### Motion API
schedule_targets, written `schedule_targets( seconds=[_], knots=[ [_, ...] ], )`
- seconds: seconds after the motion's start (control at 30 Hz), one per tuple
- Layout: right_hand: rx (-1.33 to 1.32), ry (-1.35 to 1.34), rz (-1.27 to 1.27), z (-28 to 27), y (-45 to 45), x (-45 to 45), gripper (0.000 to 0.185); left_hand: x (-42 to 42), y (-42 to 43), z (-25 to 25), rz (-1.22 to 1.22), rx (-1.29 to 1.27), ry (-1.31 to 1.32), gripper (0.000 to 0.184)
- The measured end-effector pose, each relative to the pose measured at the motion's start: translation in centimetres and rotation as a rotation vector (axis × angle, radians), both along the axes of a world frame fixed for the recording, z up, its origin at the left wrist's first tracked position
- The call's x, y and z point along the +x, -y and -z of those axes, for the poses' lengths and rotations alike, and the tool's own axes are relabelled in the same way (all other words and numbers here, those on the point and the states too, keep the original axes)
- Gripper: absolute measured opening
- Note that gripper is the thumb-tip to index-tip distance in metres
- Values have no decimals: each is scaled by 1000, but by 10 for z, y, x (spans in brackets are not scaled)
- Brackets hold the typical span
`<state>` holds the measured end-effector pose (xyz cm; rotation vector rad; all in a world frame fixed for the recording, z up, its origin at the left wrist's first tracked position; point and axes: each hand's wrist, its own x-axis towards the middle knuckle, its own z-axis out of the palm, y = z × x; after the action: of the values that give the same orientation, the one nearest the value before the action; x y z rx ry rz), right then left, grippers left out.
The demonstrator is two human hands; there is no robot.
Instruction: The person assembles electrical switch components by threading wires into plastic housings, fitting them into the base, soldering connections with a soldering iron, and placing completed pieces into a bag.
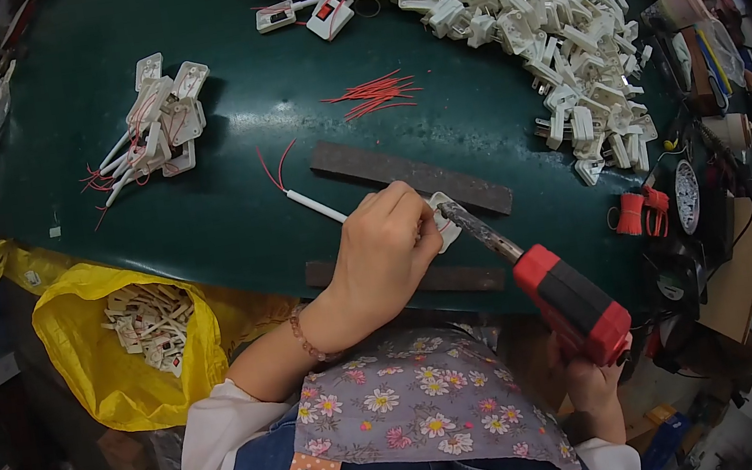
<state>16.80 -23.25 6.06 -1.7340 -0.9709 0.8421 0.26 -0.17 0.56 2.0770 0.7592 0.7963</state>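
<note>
My left hand (381,258) is closed over a white plastic housing (443,225), part of which shows past the fingertips. A white tube (314,206) sticks out from under that hand to the left, with two thin red wires at its end. In my right hand (592,385) is a red and black soldering gun (576,303). Its metal tip points up and left and reaches the housing, beside my left fingertips; whether it touches cannot be made out. Two dark bars, the upper one (406,176) and the lower one (464,278), lie on either side of the piece.
Cut red wires (376,96) lie on the green table (259,88). A bundle of wired housings (163,121) rests at left, and a large heap of white plastic parts (558,27) covers the back right. A yellow bag (88,372) holding parts stands below the table's left edge.
</note>
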Motion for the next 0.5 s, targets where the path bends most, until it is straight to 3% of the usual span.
schedule_targets(
  seconds=[0.13, 0.23, 0.33, 0.5],
  knots=[
    [-15, 24, -114, -1, -3, 3, 61, 0, 0, 1, 1, -4, 1, 16],
    [-17, 95, -64, 0, 2, 4, 61, -1, -1, 1, 7, -2, 0, 16],
    [-30, -41, -41, -15, -16, -2, 55, -1, -1, 1, 4, 0, 4, 15],
    [-16, -25, 13, -16, -20, -6, 50, -1, 0, 2, 8, -8, 6, 15]
  ],
)
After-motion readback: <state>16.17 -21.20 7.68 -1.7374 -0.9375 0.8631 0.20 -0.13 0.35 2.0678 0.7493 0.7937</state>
